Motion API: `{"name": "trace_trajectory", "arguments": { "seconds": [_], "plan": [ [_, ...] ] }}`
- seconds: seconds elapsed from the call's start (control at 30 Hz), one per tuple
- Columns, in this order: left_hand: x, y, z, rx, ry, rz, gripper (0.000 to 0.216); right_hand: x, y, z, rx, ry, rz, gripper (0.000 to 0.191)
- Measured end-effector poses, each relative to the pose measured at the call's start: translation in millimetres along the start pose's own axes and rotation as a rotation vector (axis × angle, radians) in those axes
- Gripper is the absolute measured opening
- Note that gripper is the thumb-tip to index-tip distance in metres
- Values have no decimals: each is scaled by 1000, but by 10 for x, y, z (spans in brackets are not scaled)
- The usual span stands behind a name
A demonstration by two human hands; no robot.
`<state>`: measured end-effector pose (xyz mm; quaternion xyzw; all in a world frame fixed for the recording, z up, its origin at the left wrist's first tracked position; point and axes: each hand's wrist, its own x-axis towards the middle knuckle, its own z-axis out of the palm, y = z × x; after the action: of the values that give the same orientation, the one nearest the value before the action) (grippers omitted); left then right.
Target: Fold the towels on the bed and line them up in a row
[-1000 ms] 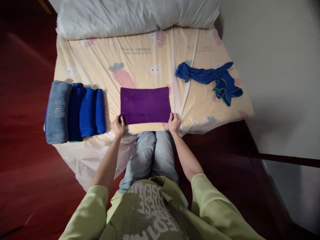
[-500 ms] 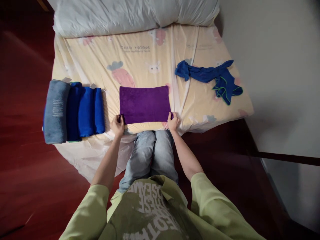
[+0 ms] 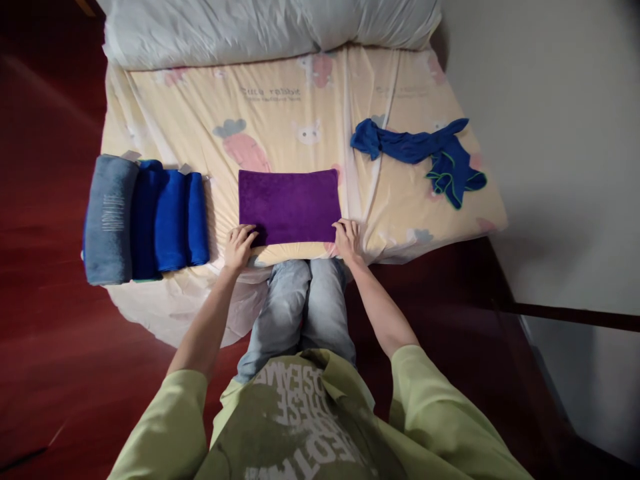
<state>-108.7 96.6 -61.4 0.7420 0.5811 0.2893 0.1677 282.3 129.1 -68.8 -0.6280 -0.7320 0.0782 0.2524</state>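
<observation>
A purple towel (image 3: 290, 207) lies flat as a rectangle on the bed, close to its front edge. My left hand (image 3: 241, 245) rests on its near left corner, fingers apart and laid over the cloth. At the near right corner, my right hand (image 3: 347, 237) touches the edge with bent, separated fingers; the thumb is partly hidden. Left of the towel stand rolled towels side by side: a grey-blue roll (image 3: 111, 220) with lettering, and several bright blue rolls (image 3: 170, 220).
A crumpled blue cloth (image 3: 410, 147) with green edging lies on the right of the bed. A thick pale quilt (image 3: 270, 33) spans the far side of the patterned bed sheet (image 3: 295, 120). A grey wall (image 3: 560, 133) borders the right; dark red floor (image 3: 45, 333) surrounds the bed.
Both hands have gone from pinching the purple towel's near corners to laying their fingers over them. My left hand has shifted slightly right and up. The towel stays flat.
</observation>
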Motion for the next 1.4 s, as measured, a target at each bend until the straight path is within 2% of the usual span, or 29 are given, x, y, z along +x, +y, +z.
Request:
{"name": "trace_trajectory", "arguments": {
  "seconds": [0.07, 0.13, 0.2, 0.3, 0.5, 0.87, 1.03, 1.2, 1.4],
  "plan": [
    [-14, -74, -64, -33, -129, 113, 39, -14, 70, -89, -38, -152, -186, 43],
    [-38, -124, -103, -51, -169, 154, 45, -32, 135, -171, -70, -230, -324, 48],
    [-69, -141, -114, -56, -150, 157, 49, -58, 181, -228, -86, -240, -389, 52],
    [-111, -115, -108, -56, -102, 156, 52, -124, 206, -254, -52, -187, -396, 55],
    [-126, -29, -126, -36, -95, 154, 56, -263, 182, -218, 83, -116, -339, 61],
    [-92, -78, -55, -80, -32, 95, 55, -183, 118, -198, 170, -58, -250, 64],
    [-54, -78, -46, -116, 2, 62, 56, -150, 98, -137, 249, -21, -166, 58],
    [12, -73, -37, -175, 118, 14, 52, -48, 111, -135, 442, 21, -33, 50],
    [19, -78, -4, -184, 211, -142, 42, 19, 150, -39, 594, 108, 183, 29]
  ]
}}
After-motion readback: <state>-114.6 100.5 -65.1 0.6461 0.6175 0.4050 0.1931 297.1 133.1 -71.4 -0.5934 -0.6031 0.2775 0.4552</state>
